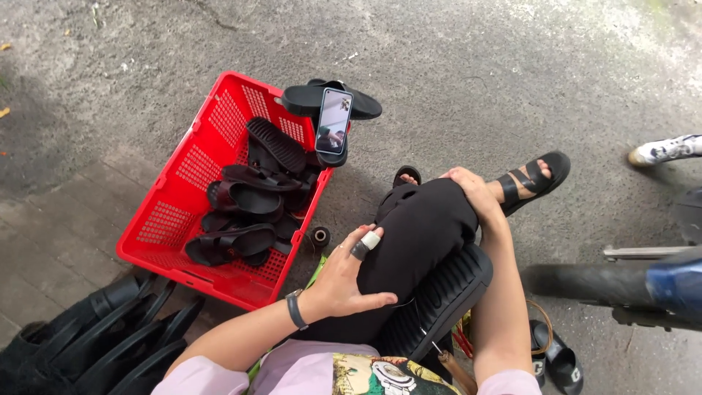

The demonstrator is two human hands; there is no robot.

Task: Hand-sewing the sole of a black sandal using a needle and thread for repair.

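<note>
My left hand (349,276) rests open on my black-trousered thigh, fingers spread, with a white and black guard on one fingertip and a dark band on the wrist. My right hand (472,192) lies cupped over my raised knee and holds nothing. A black ribbed shoe sole (439,300) lies across my lap between my arms, with a thin thread running from it. A wooden-handled awl (450,364) pokes up just below the sole.
A red plastic basket (172,194) at the left holds several black sandals (245,197). A phone (334,121) leans on sandals at its far corner. More black soles (110,329) are stacked at bottom left. A motorbike wheel (592,281) is at the right; another person's white shoe (665,150) is beyond it.
</note>
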